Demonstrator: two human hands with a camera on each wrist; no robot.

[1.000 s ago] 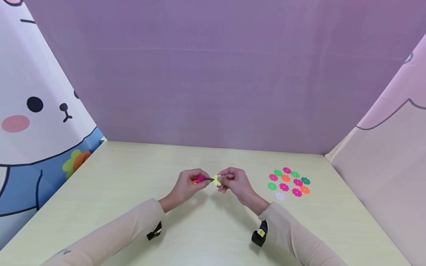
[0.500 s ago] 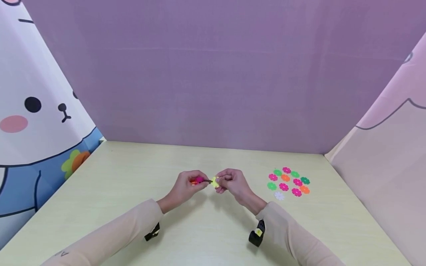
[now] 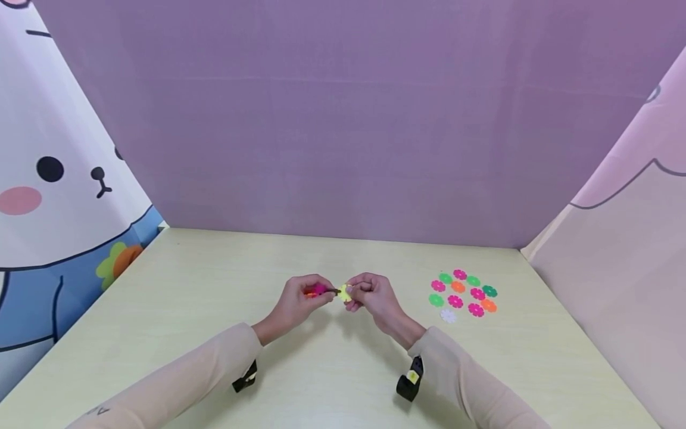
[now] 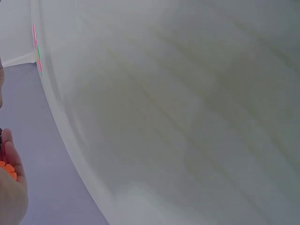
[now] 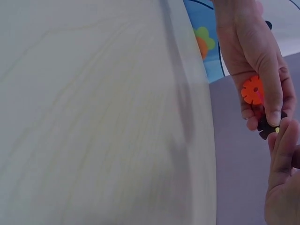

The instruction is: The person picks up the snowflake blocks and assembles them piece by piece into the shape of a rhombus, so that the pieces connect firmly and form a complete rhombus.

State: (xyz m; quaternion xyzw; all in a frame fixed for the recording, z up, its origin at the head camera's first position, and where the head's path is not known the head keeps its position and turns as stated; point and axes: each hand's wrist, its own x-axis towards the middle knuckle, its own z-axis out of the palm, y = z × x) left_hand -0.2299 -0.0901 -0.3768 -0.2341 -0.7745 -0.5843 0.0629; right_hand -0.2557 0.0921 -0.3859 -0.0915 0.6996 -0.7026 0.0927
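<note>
Above the middle of the table, my left hand [image 3: 300, 300] pinches a dark brown notched disc [image 5: 267, 130] between thumb and fingers. A pink disc [image 3: 319, 289] and an orange disc [image 5: 251, 90] are in the same hand, partly covered by its fingers, and seem joined in a row with the dark one. Facing it, my right hand [image 3: 379, 300] pinches a yellow notched disc [image 3: 344, 292] by its right side. The yellow disc's left edge meets the dark disc's edge in the head view. At the left border of the left wrist view, the orange disc [image 4: 8, 169] shows among fingers.
Loose flower-shaped discs [image 3: 455, 301] in pink, green, orange and white lie spread on the right part of the pale table [image 3: 214, 268]. A purple cloth [image 3: 343, 119] rises behind the table's far edge, with printed cloths at both sides.
Both hands have stayed together, shifting only slightly left in the head view. The yellow disc has turned and now looks narrower than a second ago. The loose discs keep their layout.
</note>
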